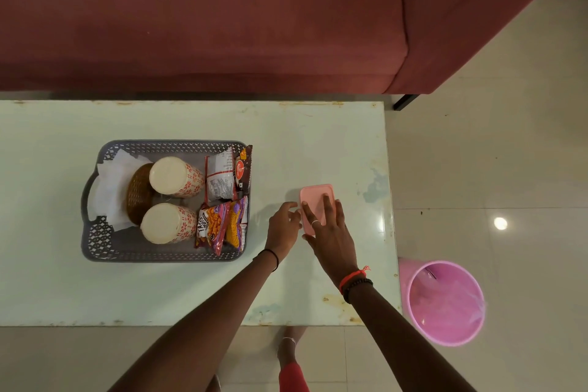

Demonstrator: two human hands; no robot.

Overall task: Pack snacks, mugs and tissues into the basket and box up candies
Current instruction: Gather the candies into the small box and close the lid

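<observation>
Two hands on the pink box (313,193), right hand (331,234) flat atop, left hand (282,226) loose-fingered at its edge

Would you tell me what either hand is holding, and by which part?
Nothing is gripped: the right hand presses flat atop the pink box; the left hand touches its left edge.
</observation>
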